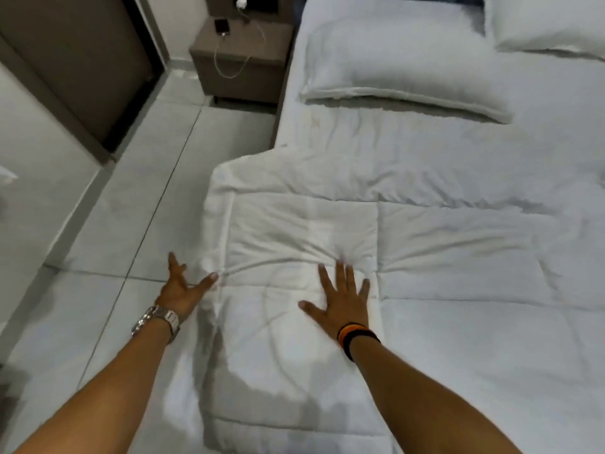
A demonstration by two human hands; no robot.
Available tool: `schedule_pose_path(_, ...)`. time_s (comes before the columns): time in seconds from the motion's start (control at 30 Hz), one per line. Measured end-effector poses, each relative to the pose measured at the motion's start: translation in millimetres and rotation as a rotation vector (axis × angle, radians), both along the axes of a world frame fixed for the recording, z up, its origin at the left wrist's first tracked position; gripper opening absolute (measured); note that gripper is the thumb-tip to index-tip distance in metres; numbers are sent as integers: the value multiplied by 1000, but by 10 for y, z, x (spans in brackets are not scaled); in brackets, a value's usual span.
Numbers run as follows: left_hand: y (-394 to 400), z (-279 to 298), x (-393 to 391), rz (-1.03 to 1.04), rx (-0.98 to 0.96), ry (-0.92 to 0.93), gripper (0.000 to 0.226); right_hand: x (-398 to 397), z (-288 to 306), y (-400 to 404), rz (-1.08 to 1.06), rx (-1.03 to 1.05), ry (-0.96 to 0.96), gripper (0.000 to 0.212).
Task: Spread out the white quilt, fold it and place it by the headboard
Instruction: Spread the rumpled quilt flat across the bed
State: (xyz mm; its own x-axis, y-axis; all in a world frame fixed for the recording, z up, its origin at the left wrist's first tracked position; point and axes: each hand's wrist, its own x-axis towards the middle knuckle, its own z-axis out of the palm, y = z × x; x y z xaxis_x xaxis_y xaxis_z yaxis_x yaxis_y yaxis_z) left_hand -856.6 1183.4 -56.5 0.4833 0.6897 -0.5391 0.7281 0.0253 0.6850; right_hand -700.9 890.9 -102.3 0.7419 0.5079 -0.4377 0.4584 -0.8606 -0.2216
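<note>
Two hands work on one large white quilt (409, 257), which covers most of the bed (540, 93) below the pillows and spills its near-left corner over the mattress edge, above the tiled floor (108, 224). Stitched panels and soft radiating creases suggest a padded, light and wholly limp cover: it should slide easily on the sheet, sag wherever unsupported, and give no resistance to folding. Judged from this, the best holds are the corners and the stitched hem, taken one in each hand, not the padded middle. Two pillows lie beyond, the nearer pillow (399, 73) toward the headboard end, where the folded quilt must finally go. A bedside table (235, 63) with a phone and cable stands beside the bed. The right hand (340, 296) lies palm-down on the quilt, fingers spread and flat, pressing and gripping nothing; creases fan out from its fingertips. The left hand (183, 286), wrist bearing a metal watch (157, 319), reaches forward at the overhanging edge, fingers splayed, thumb touching the hem, closed on nothing. Both arms are extended nearly straight.
</note>
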Motion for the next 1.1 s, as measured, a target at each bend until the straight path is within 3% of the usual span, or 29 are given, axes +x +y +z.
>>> schedule_pose_path(0.17, 125, 279, 673, -280, 71, -17, 112, -88, 172, 82, -219, 70, 55, 97)
schedule_pose_path(0.4, 768, 193, 2728, -629, 369, -132, 123, 447, 135, 776, -481, 169, 5, 94)
schedule_pose_path(0.53, 1221, -113, 3782, -1055, 374, -134, 159, 845, -56, 1453, -635, 116, -67, 96)
schedule_pose_path(0.67, 1285, -274, 4118, -1393, 217, -139, 142, 1039, -187, 1885, -761, -20, -64, 99)
schedule_pose_path(0.83, 1381, 145, 4077, -1480, 200, -140, 100, 1030, 89, 2130, -879, 5, -44, 95)
schedule_pose_path(0.9, 1542, 523, 4074, -1499, 252, -44, 100, 1048, 345, 2373, -931, 127, -91, 90)
schedule_pose_path(1.0, 2011, 1006, 4193, -1457, 512, 215, 107, 1100, 684, 2791, -919, 277, -181, 86)
schedule_pose_path(1.07, 2335, 1019, 4385, -1423, 755, 302, 117, 1158, 612, 3022, -880, 273, -108, 84)
schedule_pose_path(1.1, 2432, 949, 4463, -1423, 783, 317, 123, 1173, 487, 3104, -857, 231, -41, 83)
